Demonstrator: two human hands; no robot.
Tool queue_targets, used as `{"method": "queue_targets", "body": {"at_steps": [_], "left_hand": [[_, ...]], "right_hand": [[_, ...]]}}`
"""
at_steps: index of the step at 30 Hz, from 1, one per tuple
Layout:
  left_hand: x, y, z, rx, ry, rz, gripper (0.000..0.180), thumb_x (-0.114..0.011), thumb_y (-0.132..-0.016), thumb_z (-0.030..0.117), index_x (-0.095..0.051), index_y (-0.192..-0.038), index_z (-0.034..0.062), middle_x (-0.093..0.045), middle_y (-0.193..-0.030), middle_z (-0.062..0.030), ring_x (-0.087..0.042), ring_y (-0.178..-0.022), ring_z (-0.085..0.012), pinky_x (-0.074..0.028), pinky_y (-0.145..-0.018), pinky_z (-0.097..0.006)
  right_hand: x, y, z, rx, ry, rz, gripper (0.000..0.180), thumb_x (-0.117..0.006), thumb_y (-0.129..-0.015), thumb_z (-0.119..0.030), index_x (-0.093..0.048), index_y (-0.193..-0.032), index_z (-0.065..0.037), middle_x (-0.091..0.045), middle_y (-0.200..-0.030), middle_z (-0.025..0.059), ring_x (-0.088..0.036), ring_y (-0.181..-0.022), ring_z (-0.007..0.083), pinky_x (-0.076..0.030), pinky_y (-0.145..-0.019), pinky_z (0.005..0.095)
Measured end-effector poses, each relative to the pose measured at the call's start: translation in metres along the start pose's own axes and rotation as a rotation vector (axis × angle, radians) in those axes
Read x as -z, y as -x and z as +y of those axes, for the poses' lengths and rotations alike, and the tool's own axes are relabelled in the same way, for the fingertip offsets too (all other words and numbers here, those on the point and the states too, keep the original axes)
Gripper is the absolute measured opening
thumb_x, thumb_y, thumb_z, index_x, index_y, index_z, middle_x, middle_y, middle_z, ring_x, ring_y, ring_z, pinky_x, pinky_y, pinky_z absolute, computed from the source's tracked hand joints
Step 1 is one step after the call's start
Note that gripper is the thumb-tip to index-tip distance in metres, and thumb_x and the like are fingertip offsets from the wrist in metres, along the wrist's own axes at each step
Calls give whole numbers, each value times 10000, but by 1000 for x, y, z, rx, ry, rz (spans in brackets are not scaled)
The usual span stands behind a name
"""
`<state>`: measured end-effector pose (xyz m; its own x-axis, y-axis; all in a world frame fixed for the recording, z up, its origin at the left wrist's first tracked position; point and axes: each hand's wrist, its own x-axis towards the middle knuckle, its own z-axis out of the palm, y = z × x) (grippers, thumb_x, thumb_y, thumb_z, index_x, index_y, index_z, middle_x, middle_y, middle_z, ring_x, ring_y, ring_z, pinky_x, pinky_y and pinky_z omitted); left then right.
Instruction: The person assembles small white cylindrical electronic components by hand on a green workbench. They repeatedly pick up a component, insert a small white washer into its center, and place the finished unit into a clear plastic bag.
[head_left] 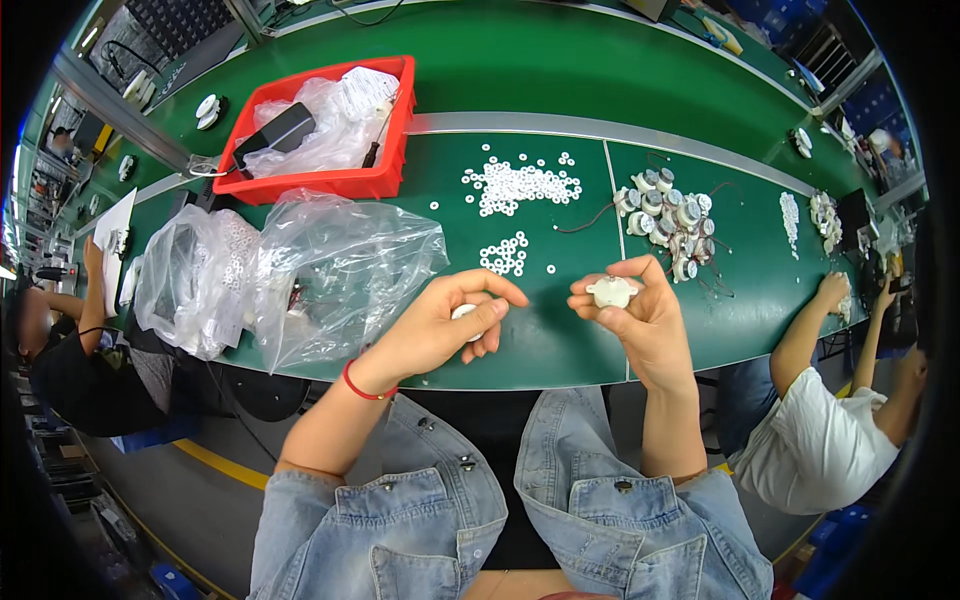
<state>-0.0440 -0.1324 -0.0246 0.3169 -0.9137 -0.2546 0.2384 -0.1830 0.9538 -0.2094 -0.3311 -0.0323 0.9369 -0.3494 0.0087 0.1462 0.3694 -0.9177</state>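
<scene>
Held a small white part [612, 292] up in the right hand [645, 318], on the near side of the big ring pile [530, 185] and a bit to its right. Pinched it between the thumb and the fingertips. Saw a creamy white piece, with a round middle and a little ear sticking out on each side. Looked a bit like a tiny pot lid with two handles. Could not make out its back, tucked against the fingers.

Curled the left hand [430, 318] around a white round piece [464, 312], on the near side of the big ring pile and a little to its left. Stretched the pointing finger out, with the thumb close to it and the other fingers bent under. Could not tell the full shape of this piece, mostly covered by the hand. Wore a red band [357, 389] on the wrist.

Had a smaller bunch of white rings [515, 245] just on the near side of the big ring pile, all on the green table [560, 350]. Had a heap of small round motors [665, 215] to the right of the big ring pile, with silver tops and pale sides. Had a red bin [340, 187] to its left, and clear bags [345, 260] to its left and nearer.
</scene>
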Motion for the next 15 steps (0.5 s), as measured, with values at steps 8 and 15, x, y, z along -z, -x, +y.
{"method": "queue_targets", "body": {"at_steps": [8, 15], "left_hand": [[5, -35, 18, 34, -99, -181, 392, -508, -981, 76, -451, -1369, 66, -589, -1041, -53, -546, -709, -77, -468, -586, -216], [-2, -54, -21, -166, -81, -226, 512, -636, -918, 36, -461, -1399, 58, -573, -1070, -40, -562, -833, -73, -480, -622, -226]], "right_hand": [[2, -19, 13, 44, 222, -19, 428, -760, -801, 9, -608, -1201, 7, -645, -1159, 138, -639, -1054, 202, -523, -886, 327], [-9, -21, 31, 59, 437, 211, 330, -819, -766, -122, -641, -1016, -1, -673, -905, 64, -609, -843, 148, -478, -731, 276]]}}
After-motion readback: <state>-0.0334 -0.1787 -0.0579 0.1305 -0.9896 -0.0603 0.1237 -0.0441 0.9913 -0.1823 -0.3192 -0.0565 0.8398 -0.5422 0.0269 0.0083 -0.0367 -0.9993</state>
